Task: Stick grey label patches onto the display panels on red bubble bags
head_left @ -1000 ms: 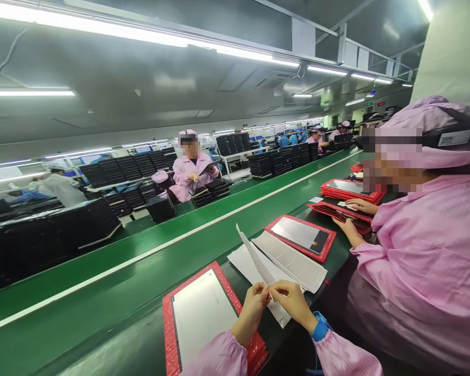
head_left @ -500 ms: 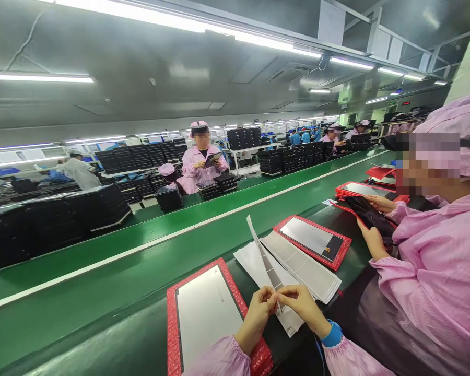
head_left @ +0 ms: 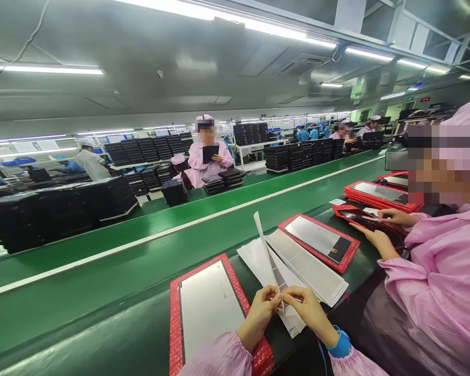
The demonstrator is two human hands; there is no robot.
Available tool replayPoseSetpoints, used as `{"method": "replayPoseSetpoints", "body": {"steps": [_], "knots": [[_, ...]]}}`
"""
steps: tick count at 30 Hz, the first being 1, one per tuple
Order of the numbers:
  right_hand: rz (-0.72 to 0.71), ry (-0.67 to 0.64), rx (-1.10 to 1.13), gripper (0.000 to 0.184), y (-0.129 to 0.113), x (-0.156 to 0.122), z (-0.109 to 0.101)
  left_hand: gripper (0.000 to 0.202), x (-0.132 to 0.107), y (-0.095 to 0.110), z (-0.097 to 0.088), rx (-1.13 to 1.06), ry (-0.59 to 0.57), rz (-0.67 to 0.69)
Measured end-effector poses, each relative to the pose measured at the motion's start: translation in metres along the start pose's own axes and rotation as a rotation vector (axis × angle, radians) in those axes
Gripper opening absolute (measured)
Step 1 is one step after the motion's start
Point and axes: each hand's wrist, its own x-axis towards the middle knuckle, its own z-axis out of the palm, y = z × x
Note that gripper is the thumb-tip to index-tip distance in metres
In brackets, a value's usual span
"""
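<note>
Both hands pinch the near end of a sticker sheet (head_left: 271, 260), a narrow white strip with grey rectangles, raised on edge and slightly bent. My left hand (head_left: 259, 315) has thumb and fingers closed on it from the left. Fingertips of my right hand (head_left: 308, 312) meet the same end from the right; a blue wrist band (head_left: 340, 343) circles that wrist. Under the sheet lie white papers (head_left: 254, 257), beside a stack of similar label sheets (head_left: 307, 266). To the left, a silver display panel (head_left: 209, 308) rests on red bubble wrap (head_left: 175, 318), partly covered by my left sleeve.
Another panel (head_left: 313, 234) on red wrap lies beyond the label stack. A green conveyor belt (head_left: 141, 256) runs past the bench. At right, a co-worker (head_left: 442, 266) handles a dark panel near stacked red-wrapped panels (head_left: 379, 194). Black stacks (head_left: 62, 211) line the far side.
The view has shifted slightly, moving the scene right. My hands keep their pinch on the sheet. The co-worker at right has lowered the dark panel onto red wrap.
</note>
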Motion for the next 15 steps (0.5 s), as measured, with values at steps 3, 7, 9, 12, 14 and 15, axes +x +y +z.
{"method": "replayPoseSetpoints", "body": {"steps": [3, 7, 9, 12, 14, 15], "knots": [[0.003, 0.001, -0.015, 0.028, 0.000, 0.001, -0.001, 0.043, 0.002, -0.001, 0.000, 0.006, 0.007, -0.010], [0.016, 0.038, -0.058, 0.028, 0.002, 0.003, -0.001, 0.043, 0.003, 0.000, 0.001, 0.016, 0.021, -0.010], [0.022, 0.056, -0.095, 0.028, 0.004, 0.004, 0.000, 0.042, 0.002, 0.001, 0.003, 0.019, 0.035, -0.007], [0.037, 0.065, -0.133, 0.026, 0.008, 0.006, 0.001, 0.040, -0.001, 0.002, 0.005, 0.010, 0.054, -0.020], [0.050, 0.072, -0.151, 0.024, 0.010, 0.009, -0.001, 0.040, -0.002, 0.000, 0.006, -0.011, 0.070, -0.050], [0.060, 0.081, -0.163, 0.023, 0.010, 0.012, -0.004, 0.040, -0.002, -0.001, 0.006, -0.027, 0.083, -0.071]]}}
